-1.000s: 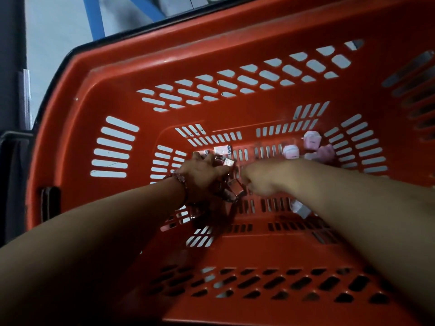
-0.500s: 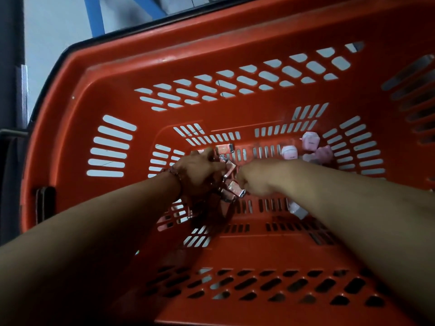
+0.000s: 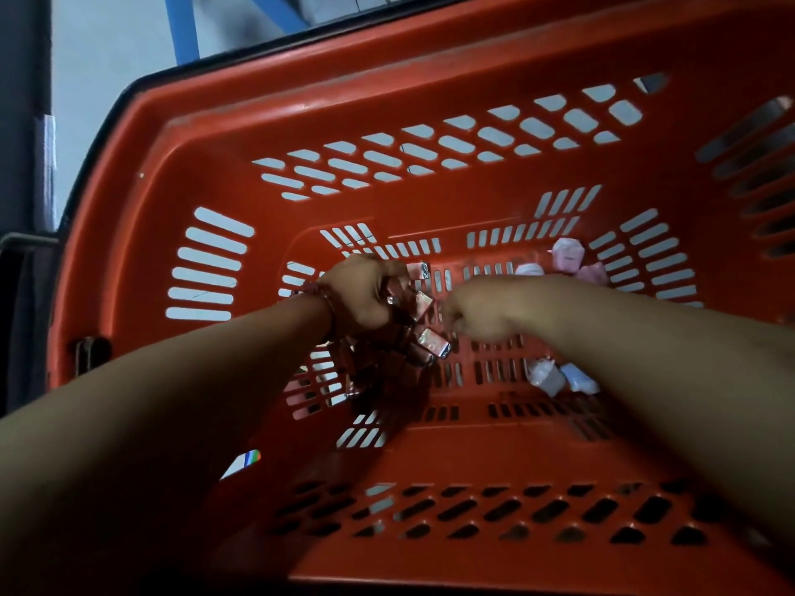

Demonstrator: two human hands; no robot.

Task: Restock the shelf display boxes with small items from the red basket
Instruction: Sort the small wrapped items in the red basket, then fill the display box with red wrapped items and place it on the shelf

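Both my arms reach down into the red basket (image 3: 142, 234). My left hand (image 3: 365, 294), with a bracelet on the wrist, grips a bunch of small red foil-wrapped packets (image 3: 423, 342) near the basket floor. Close on its right, my right hand (image 3: 486, 309) has its fingers curled beside the packets; I cannot see whether it holds one. A few pink wrapped items (image 3: 568, 255) lie at the far right of the floor. Two pale wrapped items (image 3: 559, 378) sit just below my right forearm.
The basket's slotted walls rise on all sides around my hands. Beyond the rim at the top left are a pale floor (image 3: 107, 49) and a blue metal frame (image 3: 185, 23). A dark object (image 3: 26, 268) stands outside the basket at the left.
My left hand has lifted slightly with the red packets bunched in it. My right hand stays close beside it with little movement.
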